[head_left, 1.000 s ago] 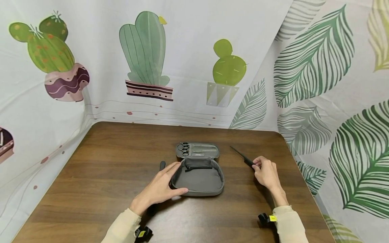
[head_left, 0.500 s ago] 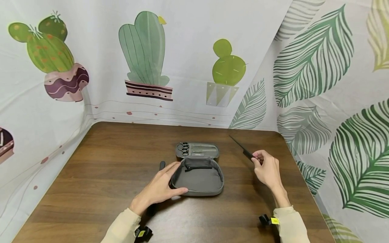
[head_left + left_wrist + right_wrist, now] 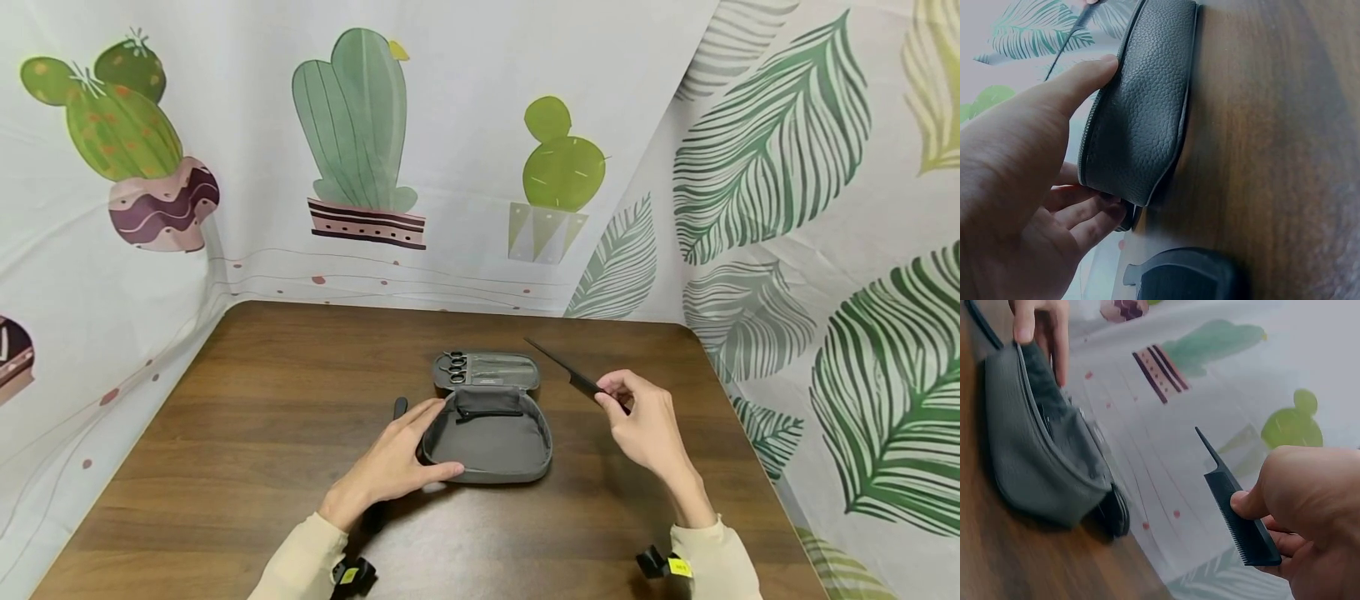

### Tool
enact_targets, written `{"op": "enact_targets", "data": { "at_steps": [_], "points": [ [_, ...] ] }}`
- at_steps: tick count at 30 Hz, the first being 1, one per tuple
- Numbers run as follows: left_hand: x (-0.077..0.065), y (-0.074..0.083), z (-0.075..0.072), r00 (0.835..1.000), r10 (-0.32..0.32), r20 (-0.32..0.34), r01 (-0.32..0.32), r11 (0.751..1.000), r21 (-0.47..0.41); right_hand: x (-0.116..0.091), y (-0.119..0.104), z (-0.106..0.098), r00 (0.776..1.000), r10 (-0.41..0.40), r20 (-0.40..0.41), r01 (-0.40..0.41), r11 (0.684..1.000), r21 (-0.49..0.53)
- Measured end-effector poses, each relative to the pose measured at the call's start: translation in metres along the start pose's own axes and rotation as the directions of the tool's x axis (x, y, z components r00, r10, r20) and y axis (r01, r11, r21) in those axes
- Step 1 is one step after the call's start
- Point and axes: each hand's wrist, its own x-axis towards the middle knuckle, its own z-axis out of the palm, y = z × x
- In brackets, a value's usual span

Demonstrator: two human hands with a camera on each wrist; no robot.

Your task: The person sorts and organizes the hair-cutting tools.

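Rat-tail comb (image 3: pixel 583 385) pinched in R hand (image 3: pixel 643 421) grip, R of open zip case (image 3: pixel 498 477); L hand (image 3: pixel 397 457) grip holds case's L side. Prob. part-done: scissors (image 3: pixel 456 367) in lid; comb, dark-handled item (image 3: pixel 401 407) not in yet.

High head view, wrist close-ups, shared case (image 3: pixel 491 454)

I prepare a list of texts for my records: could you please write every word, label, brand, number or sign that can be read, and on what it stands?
No text can be read.
Left wrist device: its yellow label is too small and blurred to read.
Right wrist device: the same for its yellow label.
Case lid: a pale mark is too small to tell.
Comb: no text seen.
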Motion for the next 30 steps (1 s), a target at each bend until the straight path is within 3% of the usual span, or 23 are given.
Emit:
{"op": "enact_targets", "data": {
  "at_steps": [11,20,30],
  "points": [
    [0.001,0.001,0.000,1.000,-0.007,-0.007,0.007,1.000,0.012,-0.005,-0.024,0.009,0.991,-0.078,0.111,0.067,0.993,0.098],
    [0.001,0.001,0.001,1.000,0.000,-0.018,0.000,1.000,0.020,-0.009,-0.027,0.018,0.971,-0.143,0.191,0.111,0.980,0.166],
    [0.001,0.004,-0.010,0.998,0.001,-0.056,0.001,1.000,0.029,-0.010,-0.029,0.017,0.952,-0.149,0.269,0.106,0.980,0.167]
  ]
}}
